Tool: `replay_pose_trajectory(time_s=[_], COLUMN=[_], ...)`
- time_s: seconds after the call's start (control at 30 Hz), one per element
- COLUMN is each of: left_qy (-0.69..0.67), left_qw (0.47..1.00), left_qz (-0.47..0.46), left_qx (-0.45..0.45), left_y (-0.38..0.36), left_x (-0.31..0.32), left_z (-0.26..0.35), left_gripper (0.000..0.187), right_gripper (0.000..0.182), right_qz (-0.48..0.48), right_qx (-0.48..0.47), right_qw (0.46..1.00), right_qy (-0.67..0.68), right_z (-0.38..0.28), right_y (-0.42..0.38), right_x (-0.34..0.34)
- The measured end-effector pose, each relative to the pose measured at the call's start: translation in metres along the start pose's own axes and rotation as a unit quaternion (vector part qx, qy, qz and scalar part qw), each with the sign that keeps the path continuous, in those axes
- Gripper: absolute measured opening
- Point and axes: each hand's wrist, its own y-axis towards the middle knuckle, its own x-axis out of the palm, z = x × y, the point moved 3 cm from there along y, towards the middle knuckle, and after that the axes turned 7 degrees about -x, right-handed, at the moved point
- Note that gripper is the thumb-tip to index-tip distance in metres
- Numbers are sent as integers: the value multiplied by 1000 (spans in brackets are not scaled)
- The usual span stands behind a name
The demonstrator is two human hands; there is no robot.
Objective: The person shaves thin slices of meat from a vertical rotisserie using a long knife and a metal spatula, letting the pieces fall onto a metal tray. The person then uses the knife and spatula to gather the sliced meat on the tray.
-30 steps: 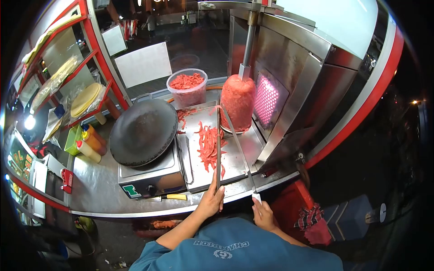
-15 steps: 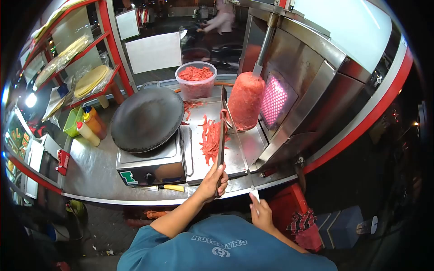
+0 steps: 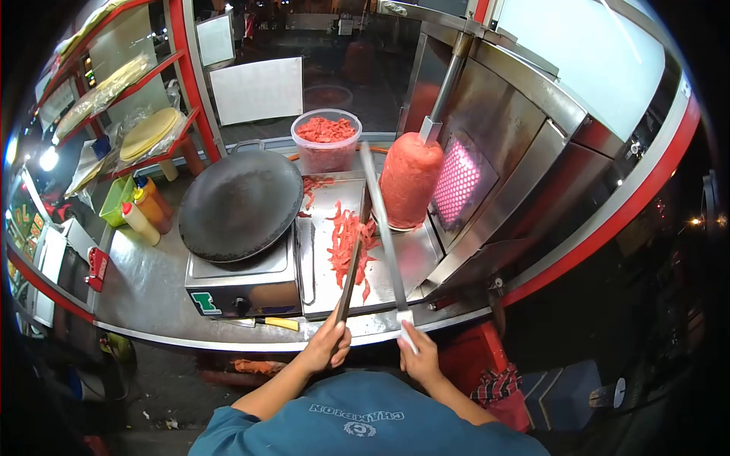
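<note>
My left hand (image 3: 327, 343) grips a long dark tool (image 3: 351, 258) that reaches over the steel tray (image 3: 411, 262) into the pile of red meat shavings (image 3: 347, 240). My right hand (image 3: 418, 359) holds the white handle of a long knife (image 3: 382, 220), whose blade rises toward the left side of the red meat cone (image 3: 409, 181) on its vertical spit. The blade stands a little apart from the cone. A glowing pink heater panel (image 3: 456, 185) faces the cone from the right.
A round black griddle (image 3: 239, 204) sits left of the tray on a steel burner box. A clear tub of red meat (image 3: 326, 140) stands behind. Sauce bottles (image 3: 144, 213) and stacked flatbreads (image 3: 150, 133) are at left. A yellow-handled knife (image 3: 266, 322) lies at the counter's front edge.
Both hands have drawn back toward me. The knife blade has swung left off the cone and lifted. The dark tool now slants across the shavings.
</note>
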Motion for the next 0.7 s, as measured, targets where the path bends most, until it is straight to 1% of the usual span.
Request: replay_pose_trajectory(time_s=[0.03,0.07,0.1,0.13,0.2,0.27,0.3,0.33,0.37,0.47,0.5,0.53,0.57,0.6,0.67,0.7], left_qy=[43,67,84,103,123,153,180,205,207,202,213,223,233,229,223,225], left_qw=[999,998,996,994,991,987,982,977,977,978,975,972,970,972,974,973], left_qz=[1,3,21,38,43,39,43,48,50,50,55,62,59,56,50,47], left_qx=[1,8,1,-6,-16,-22,-26,-32,-31,-28,-29,-29,-20,-16,-5,-9], left_y=[-11,-20,-24,-26,-26,-22,-22,-23,-22,-19,-15,-11,-8,-6,0,4], left_x=[2,9,11,12,14,7,10,13,13,9,10,12,14,16,16,14], left_z=[0,5,1,-3,-10,-12,-7,-2,-2,-10,-9,-6,-1,0,2,1], left_gripper=[69,69,70,71,72,74,75,76,76,77,78,78,79,79,79,78], right_gripper=[46,46,46,46,46,46,47,48,51,46,46,46,46,48,53,52], right_qz=[32,54,79,98,100,83,93,101,82,79,75,70,72,66,58,64], right_qx=[-69,-115,-160,-179,-175,-132,-130,-125,-121,-106,-121,-135,-126,-127,-134,-125], right_qw=[996,989,978,972,970,983,984,985,989,991,989,988,989,989,985,987], right_qy=[-49,-78,-109,-117,-133,-101,-79,-57,-30,-29,-31,-31,-21,-44,-90,-79], right_z=[-1,-2,-2,-2,8,30,38,40,45,26,18,11,10,14,33,41], right_y=[24,45,66,77,63,12,-7,-16,-17,42,63,75,74,64,15,-10], right_x=[4,7,9,9,1,-10,-12,-15,-20,-20,-19,-15,-12,-11,-9,-6])
